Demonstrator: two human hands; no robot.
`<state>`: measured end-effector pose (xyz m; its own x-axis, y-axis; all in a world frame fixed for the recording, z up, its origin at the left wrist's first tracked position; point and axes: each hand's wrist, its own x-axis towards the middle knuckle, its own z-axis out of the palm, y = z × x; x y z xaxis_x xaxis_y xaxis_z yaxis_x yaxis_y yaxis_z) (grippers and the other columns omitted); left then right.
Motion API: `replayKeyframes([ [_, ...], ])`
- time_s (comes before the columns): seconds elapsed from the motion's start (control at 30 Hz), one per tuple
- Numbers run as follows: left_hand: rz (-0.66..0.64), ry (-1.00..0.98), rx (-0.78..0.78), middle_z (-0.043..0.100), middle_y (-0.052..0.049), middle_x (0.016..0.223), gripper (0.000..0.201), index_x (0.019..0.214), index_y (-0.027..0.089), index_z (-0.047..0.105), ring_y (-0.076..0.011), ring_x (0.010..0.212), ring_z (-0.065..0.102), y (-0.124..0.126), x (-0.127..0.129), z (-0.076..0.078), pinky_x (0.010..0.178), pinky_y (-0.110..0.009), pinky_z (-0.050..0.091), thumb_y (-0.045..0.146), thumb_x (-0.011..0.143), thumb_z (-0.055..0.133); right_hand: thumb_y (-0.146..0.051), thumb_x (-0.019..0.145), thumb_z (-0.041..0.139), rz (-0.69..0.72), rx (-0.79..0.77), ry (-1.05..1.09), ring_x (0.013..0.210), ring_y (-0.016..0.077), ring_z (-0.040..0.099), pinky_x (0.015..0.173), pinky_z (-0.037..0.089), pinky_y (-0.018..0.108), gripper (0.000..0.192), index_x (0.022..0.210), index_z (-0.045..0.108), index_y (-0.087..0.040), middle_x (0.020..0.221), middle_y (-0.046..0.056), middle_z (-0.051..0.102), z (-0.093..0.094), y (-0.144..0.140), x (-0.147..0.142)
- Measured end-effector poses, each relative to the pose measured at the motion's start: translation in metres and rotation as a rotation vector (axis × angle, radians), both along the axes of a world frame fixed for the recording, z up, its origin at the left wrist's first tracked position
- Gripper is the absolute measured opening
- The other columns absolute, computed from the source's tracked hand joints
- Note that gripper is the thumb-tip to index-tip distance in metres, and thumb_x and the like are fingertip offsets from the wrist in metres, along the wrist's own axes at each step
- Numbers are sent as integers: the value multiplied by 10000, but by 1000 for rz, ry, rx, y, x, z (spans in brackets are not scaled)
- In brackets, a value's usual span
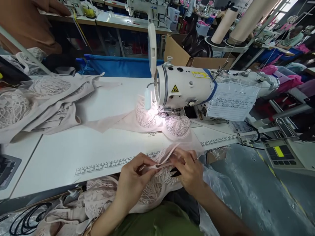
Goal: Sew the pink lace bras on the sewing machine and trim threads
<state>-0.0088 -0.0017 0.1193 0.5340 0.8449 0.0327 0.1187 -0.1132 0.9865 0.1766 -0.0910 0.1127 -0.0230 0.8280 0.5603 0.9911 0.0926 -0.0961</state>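
My left hand (135, 182) pinches the edge of a pale pink lace bra (150, 191) between thumb and fingertips. Opposite it, my right hand (188, 170) is closed on another part of the same edge, and a narrow band is drawn up between the two. Dark pointed tips, perhaps thread snips (175, 172), stick out below my right fingers; their other end is hidden. The held bra hangs over the table's front edge onto my lap. Just beyond my hands, another lace bra (177, 127) lies under the lit needle area of a white sewing machine (187, 86).
Several bra pieces (49, 87) are heaped at the table's left. A printed ruler (98, 167) runs along the front edge. More lace pieces (98, 196) hang below the table. A control box (283, 154) stands at right, a cardboard box (177, 49) behind the machine. A person (29, 26) is at far left.
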Motion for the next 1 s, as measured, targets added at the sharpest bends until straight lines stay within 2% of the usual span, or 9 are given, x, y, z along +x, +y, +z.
replayKeyframes([
  [0.1, -30, -40, -35, 652, -10, 733, 31, 752, 201, 709, -120, 637, 634, 1, -1, 2, 535, -180, 526, 182, 775, 702, -50, 903, 522, 38, -26, -109, 914, 215, 509, 571, 426, 274, 271, 984, 739, -192, 1246, 70, 678, 0, 0, 6],
  [0.23, -76, -4, -7, 692, -53, 860, 85, 811, 218, 740, -166, 779, 684, 5, -2, 3, 569, -201, 569, 202, 809, 656, -56, 912, 549, 93, -33, -132, 959, 213, 503, 572, 416, 258, 245, 897, 735, -215, 1254, 34, 686, 4, -1, 14],
  [0.33, -119, 13, -40, 704, -75, 960, 82, 822, 207, 717, -206, 927, 692, 5, -4, 3, 676, -250, 602, 209, 822, 635, -20, 908, 531, 145, -57, -91, 940, 207, 514, 556, 392, 269, 263, 811, 711, -185, 1239, 49, 695, 9, -1, 16],
  [0.4, -116, 43, -84, 704, -69, 947, 69, 846, 199, 684, -189, 878, 683, 6, -7, 2, 665, -244, 585, 238, 846, 626, -36, 926, 526, 238, -125, 72, 855, 191, 529, 562, 387, 274, 261, 802, 706, -180, 1073, 68, 730, 14, 0, 20],
  [0.5, -125, 69, -186, 590, 14, 664, 145, 826, 195, 621, -106, 560, 543, 14, -15, 1, 479, -182, 456, 331, 869, 643, -192, 974, 576, 481, -409, 488, 727, 151, 544, 633, 436, 271, 282, 708, 668, -185, 787, 47, 671, 26, -3, 35],
  [0.6, -108, 13, -283, 494, 44, 584, 211, 791, 187, 616, -81, 495, 440, 24, -25, 0, 427, -170, 372, 378, 849, 684, -398, 970, 610, 594, -623, 793, 731, 143, 587, 680, 482, 264, 361, 687, 670, -180, 763, 49, 651, 33, -8, 56],
  [0.73, -7, -51, -325, 664, -44, 796, 147, 793, 172, 687, -144, 704, 608, 30, -31, -3, 563, -217, 504, 296, 776, 764, -451, 948, 623, 498, -574, 897, 744, 158, 632, 653, 503, 269, 318, 808, 760, -201, 803, 68, 699, 30, -15, 76],
  [0.87, 92, -87, -243, 662, -51, 862, 94, 745, 182, 707, -169, 807, 632, 27, -30, -7, 614, -234, 523, 239, 739, 783, -346, 932, 677, 330, -376, 814, 724, 169, 652, 671, 508, 298, 171, 847, 756, -220, 814, 64, 734, 25, -17, 72],
  [1.0, 161, -28, -168, 660, -41, 842, 90, 761, 198, 717, -178, 825, 628, 22, -28, -8, 670, -264, 531, 266, 765, 776, -260, 926, 663, 156, -214, 764, 586, 120, 568, 508, 417, 242, 183, 752, 640, -211, 776, 43, 707, 23, -18, 60],
])
